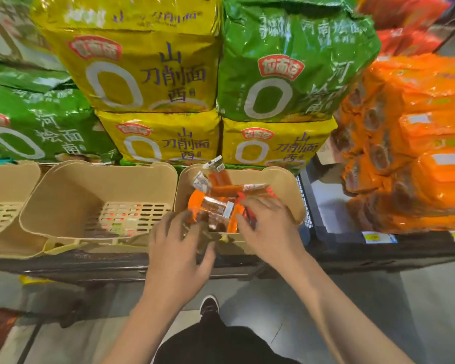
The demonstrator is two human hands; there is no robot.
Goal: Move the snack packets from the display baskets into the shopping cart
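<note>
Head view: snack packets [218,203] heaped in rightmost display basket [281,185]. Left hand [180,248] at near rim, fingers curled around packets; right hand [268,224] spread over pile. Best gathered from both sides, lifted clear of rim. Shopping cart unseen.
</note>
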